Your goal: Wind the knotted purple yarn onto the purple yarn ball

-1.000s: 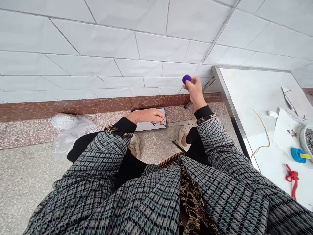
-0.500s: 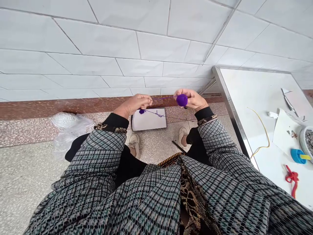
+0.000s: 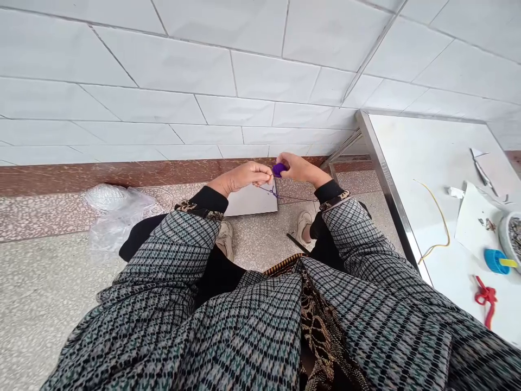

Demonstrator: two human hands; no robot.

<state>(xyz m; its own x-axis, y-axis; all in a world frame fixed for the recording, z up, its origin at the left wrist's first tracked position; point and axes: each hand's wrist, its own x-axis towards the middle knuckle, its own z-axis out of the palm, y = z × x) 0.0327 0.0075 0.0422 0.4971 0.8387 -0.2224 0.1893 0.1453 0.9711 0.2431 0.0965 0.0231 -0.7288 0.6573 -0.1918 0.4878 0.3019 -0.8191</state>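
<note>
My right grip point(image 3: 299, 168) is closed on a small, fuzzy ball of purple yarn point(image 3: 279, 170), the soft wound wool pressed between thumb and fingers. The ball sits where my two hands meet, above the far edge of a flat white board point(image 3: 252, 200). My left grip point(image 3: 245, 177) is pinched shut, its fingertips against the near side of the ball; any fine strand between them is too small to make out. Thin purple strands point(image 3: 273, 192) run down over the board's smooth face and off to the right above the speckled terrazzo floor point(image 3: 260, 255).

The board lies on that floor near the polished reddish stone skirting point(image 3: 122, 176), below glossy white wall tiles point(image 3: 195, 70). A crumpled clear plastic bag point(image 3: 116, 212) sits well to my left. My sleeves point(image 3: 183, 255) are a woven checked fabric ending in black cuffs.

To my right, a steel-edged white bench point(image 3: 423, 146) carries a limp yellow wire point(image 3: 438, 217), a sheet of white paper point(image 3: 468, 225), a twisted red cord point(image 3: 486, 296), and a blue plastic cap point(image 3: 494, 260) just beside a rounded grey bowl point(image 3: 508, 236).
</note>
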